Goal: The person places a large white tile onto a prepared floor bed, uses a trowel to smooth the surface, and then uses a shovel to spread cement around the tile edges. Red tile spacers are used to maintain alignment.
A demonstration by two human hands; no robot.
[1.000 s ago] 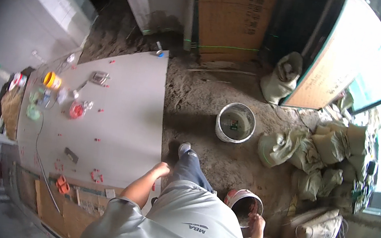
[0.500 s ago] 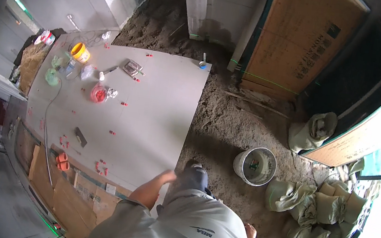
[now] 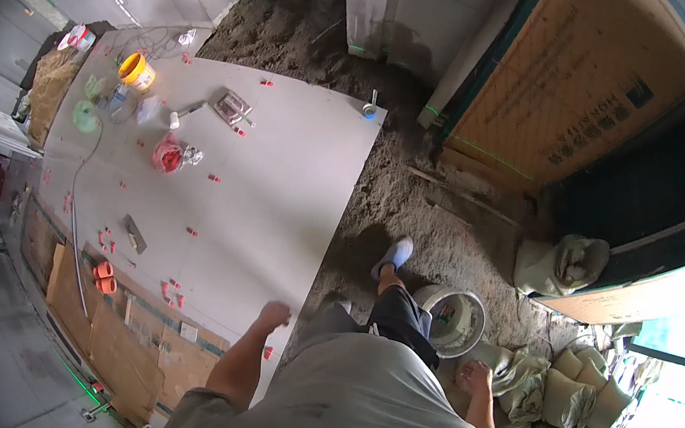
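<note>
My left hand [image 3: 274, 317] hangs over the grey tiled floor [image 3: 270, 220], near its right edge, with fingers loosely curled and nothing seen in them. On the other side, my right hand [image 3: 473, 377] is curled beside my hip, just below a white bucket [image 3: 468, 324]; no object shows in it. The bucket stands on rough mortar and has a small dark green item inside. My foot in a light blue shoe [image 3: 393, 258] is on the mortar [image 3: 437, 238], left of the bucket. Red levelling clips [image 3: 193, 232] dot the tiles.
On the tiles are a yellow bucket [image 3: 137, 72], a red container [image 3: 167, 154], a suction lifter [image 3: 234, 107], a trowel [image 3: 135, 233] and a hose [image 3: 76, 199]. Filled sacks [image 3: 571, 398] pile up at the right. Cardboard-covered panels [image 3: 573, 89] lean at the far right.
My body has moved forward, and a foot has come out onto the mortar beside the bucket. The right hand has swung forward into fuller view; the left has shifted slightly left.
</note>
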